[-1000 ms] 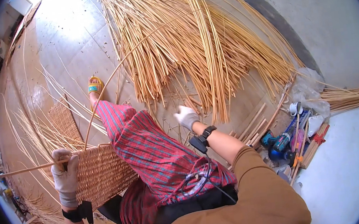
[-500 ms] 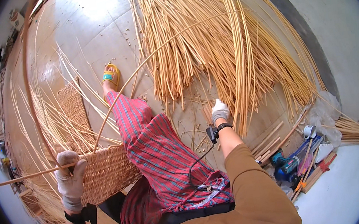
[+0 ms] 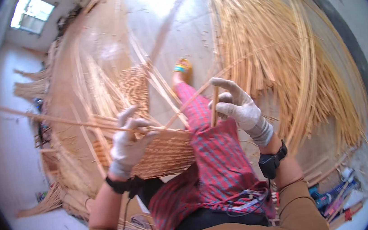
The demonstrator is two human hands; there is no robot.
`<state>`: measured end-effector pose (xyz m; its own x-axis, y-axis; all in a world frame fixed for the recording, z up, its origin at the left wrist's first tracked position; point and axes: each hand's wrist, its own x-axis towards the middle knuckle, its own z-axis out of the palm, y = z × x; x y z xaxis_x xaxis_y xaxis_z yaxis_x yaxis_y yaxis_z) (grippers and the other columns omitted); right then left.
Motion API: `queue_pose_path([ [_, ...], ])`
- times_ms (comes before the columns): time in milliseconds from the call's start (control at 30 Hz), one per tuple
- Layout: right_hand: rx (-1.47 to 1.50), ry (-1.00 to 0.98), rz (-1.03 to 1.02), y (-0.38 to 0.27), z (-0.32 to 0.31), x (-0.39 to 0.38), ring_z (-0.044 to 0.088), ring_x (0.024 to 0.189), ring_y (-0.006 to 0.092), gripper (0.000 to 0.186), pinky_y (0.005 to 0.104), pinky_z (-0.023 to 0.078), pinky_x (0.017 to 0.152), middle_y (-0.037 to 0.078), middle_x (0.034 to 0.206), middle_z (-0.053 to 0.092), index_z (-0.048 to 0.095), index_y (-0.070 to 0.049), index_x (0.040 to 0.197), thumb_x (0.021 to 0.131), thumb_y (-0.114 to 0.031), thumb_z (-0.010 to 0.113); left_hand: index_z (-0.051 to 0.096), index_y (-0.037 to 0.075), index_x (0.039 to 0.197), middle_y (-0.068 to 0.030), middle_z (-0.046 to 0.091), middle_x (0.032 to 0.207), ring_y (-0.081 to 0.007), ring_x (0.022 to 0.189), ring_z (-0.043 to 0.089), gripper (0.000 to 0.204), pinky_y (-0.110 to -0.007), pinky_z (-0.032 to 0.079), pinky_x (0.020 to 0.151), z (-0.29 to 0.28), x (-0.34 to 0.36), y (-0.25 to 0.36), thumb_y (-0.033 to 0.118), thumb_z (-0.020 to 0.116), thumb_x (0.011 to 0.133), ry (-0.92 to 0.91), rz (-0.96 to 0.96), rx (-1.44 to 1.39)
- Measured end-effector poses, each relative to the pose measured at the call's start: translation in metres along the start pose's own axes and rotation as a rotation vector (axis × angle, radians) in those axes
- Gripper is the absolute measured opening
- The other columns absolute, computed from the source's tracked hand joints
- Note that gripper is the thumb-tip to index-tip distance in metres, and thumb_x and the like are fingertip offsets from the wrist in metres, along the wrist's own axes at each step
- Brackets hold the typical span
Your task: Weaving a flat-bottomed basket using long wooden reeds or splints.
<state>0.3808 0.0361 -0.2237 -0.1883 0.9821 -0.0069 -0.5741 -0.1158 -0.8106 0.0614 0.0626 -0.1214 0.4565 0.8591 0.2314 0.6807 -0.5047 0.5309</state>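
Both my hands wear pale work gloves. At the edge of a woven rattan panel (image 3: 165, 152) that leans by my lap, my left hand (image 3: 129, 144) closes its fingers round a long rattan cane (image 3: 57, 119), which sticks out to the left. A short stick (image 3: 215, 106) stands nearly upright in the pinch of my right hand (image 3: 240, 111), over my plaid-covered knee. From the panel, another long cane (image 3: 250, 59) arcs up to the right. Motion blur softens the fingertips.
A big heap of loose canes (image 3: 267, 46) lies on the floor at the right. A second woven piece (image 3: 134, 89) with long loose strands is at the left. Tools, including a teal power tool (image 3: 323, 199), lie at the lower right beside a clear plastic bag (image 3: 362, 160).
My right hand has come up and back from the near end of the cane heap, now with a short stick. My left hand stays by the panel. The whole view has swung left.
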Motion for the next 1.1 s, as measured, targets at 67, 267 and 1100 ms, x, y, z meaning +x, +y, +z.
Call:
queue_pose_path([
  [67,-0.04,-0.111,0.001,-0.007,0.045,0.031,0.056,0.075,0.005,0.061,0.0223,0.047,0.065,-0.003,0.088,0.064,0.051,-0.015,0.149,0.092,-0.005,0.07,0.063,0.007,0.106,-0.0086,0.063,0.123,-0.0179,0.104,0.063,0.044,-0.031,0.054,0.087,-0.005,-0.001,-0.004,-0.002,0.089,0.072,-0.103,-0.049,-0.142],
  [267,-0.117,-0.353,0.041,0.027,0.109,0.093,0.055,0.073,0.0048,0.054,0.0225,0.047,0.065,-0.003,0.085,0.062,0.055,-0.014,0.145,0.094,-0.011,0.068,0.054,0.009,0.123,-0.0043,0.066,0.115,-0.0126,0.103,0.064,0.052,-0.03,0.053,0.086,-0.003,-0.021,0.004,0.001,0.085,0.081,-0.067,-0.191,-0.399],
  [1100,0.276,-0.206,-0.377,0.011,0.147,0.068,0.064,0.113,0.0187,0.044,0.033,0.052,0.097,0.012,0.116,0.065,0.047,-0.005,0.147,0.107,-0.022,0.054,0.065,0.004,0.122,-0.0006,0.066,0.106,-0.01,0.099,0.06,0.04,-0.03,0.051,0.088,-0.005,-0.009,-0.002,0.0,0.081,0.086,-0.153,-0.179,-0.365],
])
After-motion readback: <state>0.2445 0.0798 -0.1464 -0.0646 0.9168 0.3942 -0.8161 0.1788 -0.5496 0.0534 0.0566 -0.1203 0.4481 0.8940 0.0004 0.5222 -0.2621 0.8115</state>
